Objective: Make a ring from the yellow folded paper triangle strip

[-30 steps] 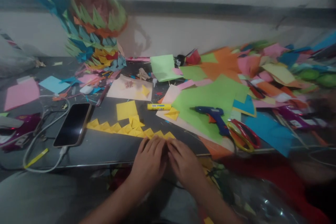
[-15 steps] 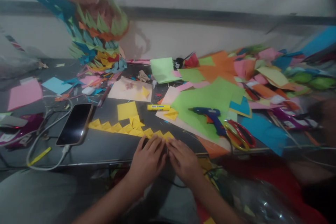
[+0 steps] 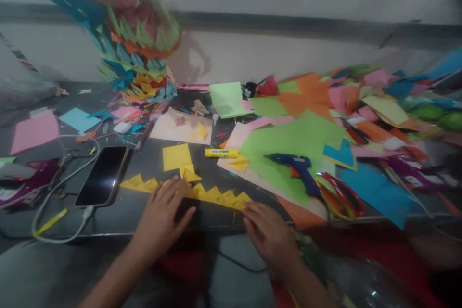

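A long strip of folded yellow paper triangles (image 3: 216, 195) lies along the near part of the dark table. My left hand (image 3: 160, 219) rests on the strip's middle, fingers stretched and thumb apart, covering some of the triangles. At the strip's right end, my right hand (image 3: 272, 233) touches the paper with its fingertips, its thumb held away from them. Just beyond the strip are a loose folded yellow triangle (image 3: 190, 173), a flat yellow paper square (image 3: 176, 156) and a yellow glue stick (image 3: 221, 153). Another folded yellow piece (image 3: 239, 163) sits right of the glue stick.
To the left is a phone (image 3: 102, 175) with a white cable. A blue glue gun (image 3: 299, 166) and red-and-yellow-handled scissors (image 3: 341, 196) lie on the right, near heaped coloured paper (image 3: 310, 94). A tall folded-paper model (image 3: 139, 53) stands at the back left.
My left hand has moved left along the strip and spread its fingers. My right hand has shifted right, so the hands are farther apart. More triangles show between them.
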`<state>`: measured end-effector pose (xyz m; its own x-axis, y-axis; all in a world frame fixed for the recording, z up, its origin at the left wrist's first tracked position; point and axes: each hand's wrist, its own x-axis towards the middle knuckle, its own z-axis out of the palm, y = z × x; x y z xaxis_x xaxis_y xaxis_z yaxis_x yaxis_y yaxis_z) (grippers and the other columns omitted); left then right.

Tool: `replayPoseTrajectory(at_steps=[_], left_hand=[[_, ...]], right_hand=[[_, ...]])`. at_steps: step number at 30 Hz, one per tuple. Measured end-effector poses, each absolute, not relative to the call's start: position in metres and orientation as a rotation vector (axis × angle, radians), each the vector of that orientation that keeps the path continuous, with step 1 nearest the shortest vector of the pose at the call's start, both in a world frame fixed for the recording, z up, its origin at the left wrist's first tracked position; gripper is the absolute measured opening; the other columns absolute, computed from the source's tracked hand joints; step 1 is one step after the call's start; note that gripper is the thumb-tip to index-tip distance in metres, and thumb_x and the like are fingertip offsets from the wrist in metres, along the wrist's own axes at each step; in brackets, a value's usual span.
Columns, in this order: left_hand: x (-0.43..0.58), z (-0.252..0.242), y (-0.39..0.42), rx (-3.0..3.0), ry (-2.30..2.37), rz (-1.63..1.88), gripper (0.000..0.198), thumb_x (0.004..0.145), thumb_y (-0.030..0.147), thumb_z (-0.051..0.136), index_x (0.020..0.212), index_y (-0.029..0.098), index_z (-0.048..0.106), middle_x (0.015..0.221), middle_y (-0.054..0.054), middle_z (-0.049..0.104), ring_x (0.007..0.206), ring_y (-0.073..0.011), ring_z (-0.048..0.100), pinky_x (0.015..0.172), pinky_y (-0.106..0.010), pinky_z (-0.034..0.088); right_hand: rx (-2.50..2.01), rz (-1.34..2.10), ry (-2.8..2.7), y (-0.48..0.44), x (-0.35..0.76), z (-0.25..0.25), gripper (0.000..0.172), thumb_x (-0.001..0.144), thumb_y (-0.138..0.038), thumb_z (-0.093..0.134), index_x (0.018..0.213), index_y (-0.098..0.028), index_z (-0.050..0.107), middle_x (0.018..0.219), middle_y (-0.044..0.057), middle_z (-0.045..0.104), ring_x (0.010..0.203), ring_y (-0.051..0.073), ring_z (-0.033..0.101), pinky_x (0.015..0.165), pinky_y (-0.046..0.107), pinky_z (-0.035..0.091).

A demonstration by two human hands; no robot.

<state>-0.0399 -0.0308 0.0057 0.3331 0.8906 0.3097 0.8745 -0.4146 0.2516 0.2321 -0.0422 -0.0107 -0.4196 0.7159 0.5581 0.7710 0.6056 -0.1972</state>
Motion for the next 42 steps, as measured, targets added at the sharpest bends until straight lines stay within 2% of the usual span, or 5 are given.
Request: replayPoseTrajectory(at_steps=[3,11,32,39,42], left_hand=[[-0.073,0.003,-0.018,2.501,1.745,0.517,0.051,0.085,0.045,0.053,0.128,0.017,0.046,0.130,-0.012,0.054,0.121,-0.0284,0.048,0.099,-0.050,0.039],[-0.094,0.018,-0.011,2.719,1.482,0.574,0.023,0.091,0.032,0.045,0.100,0.020,0.063,0.099,-0.007,0.068,0.087,-0.0209,0.063,0.084,-0.041,0.049],[-0.122,0.028,-0.040,2.729,1.678,0.861,0.018,0.086,0.028,0.054,0.102,0.023,0.058,0.099,-0.006,0.067,0.089,-0.0232,0.062,0.083,-0.042,0.046],[-0.031,0.016,-0.038,2.574,1.439,0.951,0.015,0.088,0.019,0.051,0.101,0.019,0.059,0.098,-0.006,0.065,0.090,-0.0188,0.059,0.080,-0.036,0.049],[-0.022,0.013,-0.031,2.492,1.511,0.946,0.018,0.091,0.021,0.046,0.099,0.018,0.062,0.094,-0.006,0.064,0.086,-0.0193,0.059,0.077,-0.037,0.050]], right_hand=[[-1.206,-0.106,-2.208,-0.043,0.241,-0.011,0.015,0.085,-0.020,0.053,0.099,-0.020,0.060,0.096,0.006,0.069,0.092,0.019,0.063,0.082,0.035,0.053],[-1.216,-0.143,-2.167,-0.051,0.236,-0.010,0.022,0.086,-0.024,0.051,0.106,-0.018,0.058,0.097,0.008,0.068,0.093,0.020,0.063,0.083,0.035,0.052],[-1.198,0.317,-2.296,-0.037,0.148,0.010,0.027,0.090,-0.031,0.047,0.111,-0.019,0.058,0.116,0.006,0.064,0.110,0.019,0.057,0.099,0.040,0.043],[-1.405,-0.009,-1.984,-0.011,0.209,0.027,0.024,0.090,-0.032,0.045,0.105,-0.021,0.060,0.104,0.008,0.065,0.100,0.021,0.058,0.087,0.038,0.048],[-1.741,-0.275,-1.892,0.013,0.274,0.039,0.036,0.088,-0.042,0.040,0.098,-0.016,0.062,0.095,0.013,0.066,0.091,0.028,0.059,0.079,0.044,0.048]])
